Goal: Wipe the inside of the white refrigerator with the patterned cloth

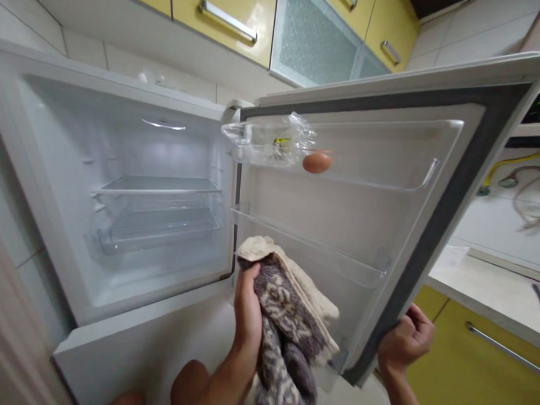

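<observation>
My left hand [246, 312] is closed on a grey and beige patterned cloth [287, 311], held up in front of the lower door shelf [321, 255] of the open fridge door [467, 193]. My right hand [404, 343] grips the door's lower outer edge, fingers curled round it. A brown egg [317, 163] lies in the upper door shelf [387, 178] beside a crumpled clear plastic wrapper [277, 143].
The fridge compartment [154, 191] stands open with bare glass shelves and a clear drawer. Yellow wall cabinets [224, 15] hang above. A white counter [485, 289] with yellow base cabinets [473, 366] lies to the right.
</observation>
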Demonstrator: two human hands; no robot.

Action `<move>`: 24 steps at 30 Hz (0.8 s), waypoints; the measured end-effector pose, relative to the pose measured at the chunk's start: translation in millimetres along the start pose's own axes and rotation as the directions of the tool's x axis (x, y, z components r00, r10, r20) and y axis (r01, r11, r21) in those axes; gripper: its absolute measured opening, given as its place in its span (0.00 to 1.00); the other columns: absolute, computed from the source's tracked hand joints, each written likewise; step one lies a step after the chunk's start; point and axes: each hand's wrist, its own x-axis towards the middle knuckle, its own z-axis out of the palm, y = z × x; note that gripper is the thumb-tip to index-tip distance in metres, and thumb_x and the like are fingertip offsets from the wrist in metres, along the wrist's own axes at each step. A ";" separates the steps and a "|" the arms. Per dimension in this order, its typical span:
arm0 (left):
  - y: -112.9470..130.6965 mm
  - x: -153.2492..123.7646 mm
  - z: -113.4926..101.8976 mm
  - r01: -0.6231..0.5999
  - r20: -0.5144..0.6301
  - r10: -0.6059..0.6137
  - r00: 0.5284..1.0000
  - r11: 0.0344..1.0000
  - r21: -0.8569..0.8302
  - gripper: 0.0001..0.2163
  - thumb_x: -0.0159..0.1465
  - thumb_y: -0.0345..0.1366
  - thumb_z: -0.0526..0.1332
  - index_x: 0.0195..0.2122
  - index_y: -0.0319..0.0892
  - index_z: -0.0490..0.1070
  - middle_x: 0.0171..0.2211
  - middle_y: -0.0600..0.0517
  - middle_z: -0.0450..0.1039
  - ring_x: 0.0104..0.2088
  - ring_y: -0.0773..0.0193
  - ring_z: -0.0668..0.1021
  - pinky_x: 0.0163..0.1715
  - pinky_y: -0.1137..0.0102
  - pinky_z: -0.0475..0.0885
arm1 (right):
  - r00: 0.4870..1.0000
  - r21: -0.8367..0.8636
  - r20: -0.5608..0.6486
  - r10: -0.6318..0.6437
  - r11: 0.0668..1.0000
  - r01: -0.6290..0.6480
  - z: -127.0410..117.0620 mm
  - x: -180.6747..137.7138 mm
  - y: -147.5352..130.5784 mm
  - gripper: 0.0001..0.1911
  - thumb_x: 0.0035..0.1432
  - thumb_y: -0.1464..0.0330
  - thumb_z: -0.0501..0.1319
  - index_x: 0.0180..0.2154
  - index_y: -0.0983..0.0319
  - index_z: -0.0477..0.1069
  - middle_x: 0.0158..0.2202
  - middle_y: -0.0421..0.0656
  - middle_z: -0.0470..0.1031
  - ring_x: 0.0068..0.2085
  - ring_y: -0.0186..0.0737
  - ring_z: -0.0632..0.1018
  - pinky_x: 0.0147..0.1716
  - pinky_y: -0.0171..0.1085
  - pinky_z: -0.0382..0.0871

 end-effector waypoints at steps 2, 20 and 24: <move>22.5 25.3 -2.0 -0.245 -0.196 0.244 0.950 0.969 0.019 0.12 0.55 0.46 0.63 0.38 0.47 0.74 0.42 0.53 0.79 0.55 0.54 0.77 0.59 0.62 0.71 | 1.000 0.006 0.000 0.013 1.000 -0.013 -1.0 0.3 -1.8 0.21 0.46 0.60 0.57 0.40 0.64 0.74 0.36 0.43 0.72 0.39 0.47 0.74 0.44 0.47 0.68; 141.4 144.4 74.8 -0.653 -0.162 0.704 0.692 0.705 0.276 0.12 0.66 0.38 0.57 0.48 0.44 0.72 0.51 0.47 0.80 0.53 0.57 0.78 0.56 0.68 0.70 | 0.997 -0.065 0.031 0.071 0.995 -0.069 -7.1 1.6 -2.6 0.17 0.42 0.62 0.58 0.34 0.61 0.77 0.30 0.44 0.73 0.33 0.51 0.75 0.35 0.49 0.68; 128.5 145.4 92.4 -0.477 -0.076 0.629 0.774 0.656 0.585 0.19 0.71 0.37 0.50 0.61 0.38 0.61 0.59 0.36 0.75 0.61 0.52 0.75 0.59 0.64 0.69 | 0.996 -0.041 0.056 0.062 0.997 -0.060 -7.8 1.4 -3.1 0.17 0.44 0.61 0.58 0.35 0.61 0.76 0.32 0.45 0.73 0.36 0.52 0.75 0.37 0.49 0.67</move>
